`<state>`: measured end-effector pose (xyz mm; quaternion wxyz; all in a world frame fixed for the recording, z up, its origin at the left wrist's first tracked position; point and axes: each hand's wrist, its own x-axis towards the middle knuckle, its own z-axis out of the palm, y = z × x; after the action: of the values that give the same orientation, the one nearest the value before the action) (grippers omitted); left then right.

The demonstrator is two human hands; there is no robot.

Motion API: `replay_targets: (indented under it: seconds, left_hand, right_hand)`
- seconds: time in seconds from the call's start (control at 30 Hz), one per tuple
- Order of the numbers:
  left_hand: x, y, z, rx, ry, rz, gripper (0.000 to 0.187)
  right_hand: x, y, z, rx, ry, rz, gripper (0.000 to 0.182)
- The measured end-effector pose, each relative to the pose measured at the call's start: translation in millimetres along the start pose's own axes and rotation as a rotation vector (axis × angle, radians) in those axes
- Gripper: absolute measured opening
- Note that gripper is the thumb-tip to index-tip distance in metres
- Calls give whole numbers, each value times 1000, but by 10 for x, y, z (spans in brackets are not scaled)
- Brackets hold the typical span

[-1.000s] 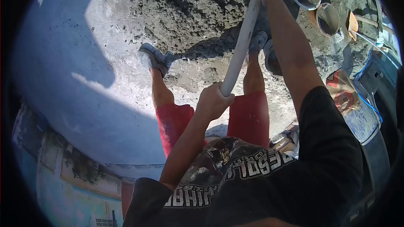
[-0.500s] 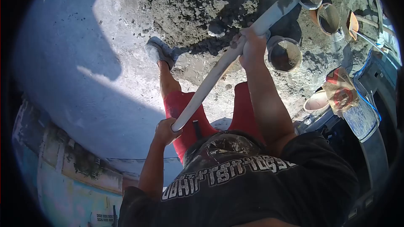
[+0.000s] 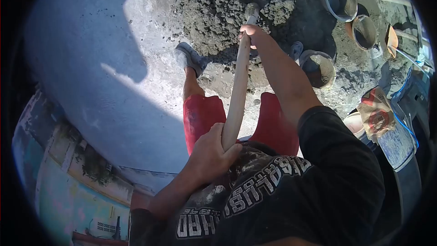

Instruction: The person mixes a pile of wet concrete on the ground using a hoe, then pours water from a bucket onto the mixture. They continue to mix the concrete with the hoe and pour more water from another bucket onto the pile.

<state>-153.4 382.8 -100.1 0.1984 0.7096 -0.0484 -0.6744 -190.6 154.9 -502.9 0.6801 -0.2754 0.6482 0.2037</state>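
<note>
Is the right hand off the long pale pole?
No, the right hand wraps around the long pale pole, nearer the lumpy grey heap than the left hand is.

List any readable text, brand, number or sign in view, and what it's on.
Shirt: large pale block letters, skewed and folded; no full word reads for sure.
Sack: red print and a round red mark; too small and blurred to read.
Handle: no text seen.
Nothing safe to quote.
</note>
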Motion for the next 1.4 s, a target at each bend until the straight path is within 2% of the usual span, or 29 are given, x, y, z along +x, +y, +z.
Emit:
replay_targets:
  seconds: [0.07,0.13,0.23,0.27,0.3,0.33,0.37,0.4,0.47,0.5,0.53,0.63,0.67,0.73,0.8,0.83,0.9,0.93,0.97,1.0,1.03,1.07,1.13,1.2,1.23,1.27,1.3,1.37,1.4]
  left_hand:
    - [-212,20,-74,34,-54,34,53]
    - [-565,-276,-340,107,-94,69,52]
    - [-565,-1268,-688,198,-60,5,41]
    - [-384,-1751,-748,182,-22,-45,36]
    - [-133,-2195,-813,301,142,7,26]
    - [168,-2475,-937,221,140,-240,20]
    - [533,-3010,-1016,411,273,-24,17]
    - [862,-3228,-1110,369,291,-110,16]
    - [1473,-3472,-1192,428,479,-22,16]
    - [1706,-3409,-1257,451,493,4,17]
    - [1911,-3280,-1278,476,516,40,18]
    - [1906,-2706,-1405,525,326,380,23]
    - [1711,-2468,-1418,490,254,454,25]
    - [1326,-2044,-1424,477,98,413,27]
    - [1065,-1592,-1359,551,191,513,35]
    - [995,-1350,-1326,568,235,555,35]
    - [1037,-684,-1279,659,333,628,36]
    - [1105,-320,-1216,733,397,659,36]
    - [1266,31,-1200,799,455,722,38]
    - [1412,397,-1217,859,510,798,40]
    - [1270,947,-1180,1034,509,778,42]
    - [1423,1308,-1175,1040,526,919,44]
    - [1447,2050,-1164,1291,472,868,42]
    - [1585,2589,-1175,1417,485,892,49]
    - [1572,2744,-1166,1489,499,927,51]
    - [1661,2894,-1150,1573,509,930,53]
    - [1612,2967,-1065,1559,522,940,52]
    - [1428,3022,-837,1621,561,890,46]
    - [1510,3089,-808,1705,562,899,45]
  right_hand:
    - [-157,54,-41,100,64,14,26]
    - [-662,124,2,268,65,-62,32]
    - [-927,493,243,395,125,-201,34]
    - [-907,599,371,465,155,-208,28]
    - [-859,724,540,538,184,-214,22]
    - [-818,750,684,616,206,-229,16]
    - [-903,693,794,595,189,-230,14]
    - [-909,640,869,613,147,-264,13]
    - [-925,594,835,660,103,-331,11]
    - [-1048,489,785,648,55,-392,10]
    - [-1149,353,692,660,2,-449,9]
    - [-1271,14,175,651,-232,-643,9]
    - [-1462,-23,111,529,-146,-657,14]
    - [-1944,-178,116,287,14,-666,26]
    - [-2232,25,172,-91,364,-662,43]
    - [-2382,309,139,-268,553,-607,51]
    - [-2634,1007,-30,-483,569,-714,61]
    - [-2804,1386,-89,-463,478,-628,57]
    - [-2930,1842,-162,-453,456,-610,55]
    - [-3057,2295,-264,-469,438,-495,55]
    - [-3249,2775,-336,-472,470,-416,55]
    - [-3436,3231,-483,-468,508,-324,54]
    - [-3807,4252,-661,-136,687,-202,52]
    - [-4171,5236,-695,273,963,-126,49]
    - [-3992,6155,-738,372,1081,-84,46]
    - [-4234,6570,-604,423,1131,41,40]
    - [-4406,6955,-401,656,1089,215,34]
    - [-4765,7455,198,642,994,458,28]
    - [-4801,7727,475,442,896,416,26]
